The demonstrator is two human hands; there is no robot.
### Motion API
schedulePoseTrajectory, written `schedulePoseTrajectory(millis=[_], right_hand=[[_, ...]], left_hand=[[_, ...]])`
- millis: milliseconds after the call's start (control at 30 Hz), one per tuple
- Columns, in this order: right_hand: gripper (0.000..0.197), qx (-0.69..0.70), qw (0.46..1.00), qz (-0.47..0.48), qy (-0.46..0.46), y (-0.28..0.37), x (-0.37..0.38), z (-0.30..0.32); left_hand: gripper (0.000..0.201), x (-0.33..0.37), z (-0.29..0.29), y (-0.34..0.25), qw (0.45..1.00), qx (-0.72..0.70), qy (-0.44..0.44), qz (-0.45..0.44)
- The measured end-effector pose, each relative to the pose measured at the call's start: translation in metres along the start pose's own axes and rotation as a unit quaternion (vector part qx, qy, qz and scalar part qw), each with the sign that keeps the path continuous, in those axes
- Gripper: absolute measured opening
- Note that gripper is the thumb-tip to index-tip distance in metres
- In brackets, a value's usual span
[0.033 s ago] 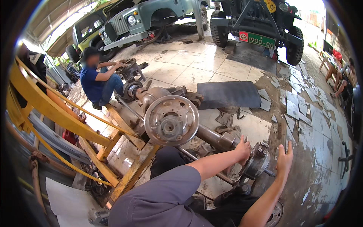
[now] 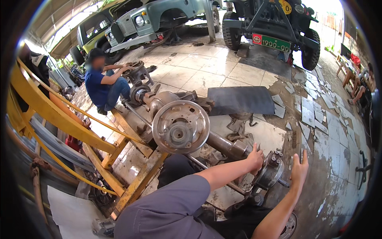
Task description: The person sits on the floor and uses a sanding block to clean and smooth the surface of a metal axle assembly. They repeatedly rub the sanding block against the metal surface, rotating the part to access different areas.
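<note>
A greasy vehicle axle lies across the floor in front of me, with a round metal backing plate (image 2: 181,126) on the near side and a thick axle tube (image 2: 223,144) running to the right. At the tube's right end sits a steering knuckle housing (image 2: 268,175) with bolts on top and a short shaft (image 2: 283,183) sticking out. My left hand (image 2: 255,158) is beside the housing's left side, fingers partly stretched; whether it touches the metal is hard to tell. Just right of the shaft, my right hand (image 2: 299,169) is held up with fingers extended, holding nothing visible.
A yellow steel frame (image 2: 59,107) stands close on the left. Beyond the axle, a co-worker (image 2: 104,83) squats over a metal housing (image 2: 137,71). A dark panel (image 2: 240,100) and broken tiles (image 2: 314,107) lie on the floor. Parked vehicles (image 2: 159,20) stand at the back.
</note>
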State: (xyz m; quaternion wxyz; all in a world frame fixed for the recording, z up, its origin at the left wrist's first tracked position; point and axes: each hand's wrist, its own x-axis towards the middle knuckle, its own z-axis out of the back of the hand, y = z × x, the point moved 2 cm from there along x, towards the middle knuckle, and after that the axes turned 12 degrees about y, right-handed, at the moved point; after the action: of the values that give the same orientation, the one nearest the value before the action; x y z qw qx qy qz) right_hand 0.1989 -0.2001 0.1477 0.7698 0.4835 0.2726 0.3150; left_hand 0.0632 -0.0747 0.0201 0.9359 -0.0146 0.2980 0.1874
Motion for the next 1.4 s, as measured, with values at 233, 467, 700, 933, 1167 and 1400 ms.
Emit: schedulePoseTrajectory(millis=[233,467,700,933,1167,1400], right_hand=[[0.062,-0.059,0.998,0.030,-0.018,-0.008,0.004,0.003],[0.068,-0.052,0.998,0.022,-0.026,-0.001,0.007,-0.004],[0.070,-0.072,0.995,0.005,-0.061,-0.011,0.005,0.007],[0.069,-0.025,0.999,-0.035,-0.008,0.013,-0.002,0.002],[0.072,-0.032,0.998,-0.054,0.003,0.015,-0.004,0.011],[0.072,-0.032,0.998,-0.050,0.006,0.013,-0.003,0.008]], left_hand=[[0.059,-0.019,-0.011,0.000,0.998,0.023,-0.013,-0.049],[0.069,0.015,0.038,0.026,0.986,0.037,0.148,-0.061],[0.085,0.005,0.028,0.027,0.994,0.025,0.056,-0.092],[0.091,0.021,0.036,0.038,0.981,-0.001,0.165,-0.105],[0.087,0.015,0.037,0.035,0.986,0.008,0.125,-0.110],[0.095,-0.009,0.028,0.035,0.991,-0.003,0.049,-0.123]])
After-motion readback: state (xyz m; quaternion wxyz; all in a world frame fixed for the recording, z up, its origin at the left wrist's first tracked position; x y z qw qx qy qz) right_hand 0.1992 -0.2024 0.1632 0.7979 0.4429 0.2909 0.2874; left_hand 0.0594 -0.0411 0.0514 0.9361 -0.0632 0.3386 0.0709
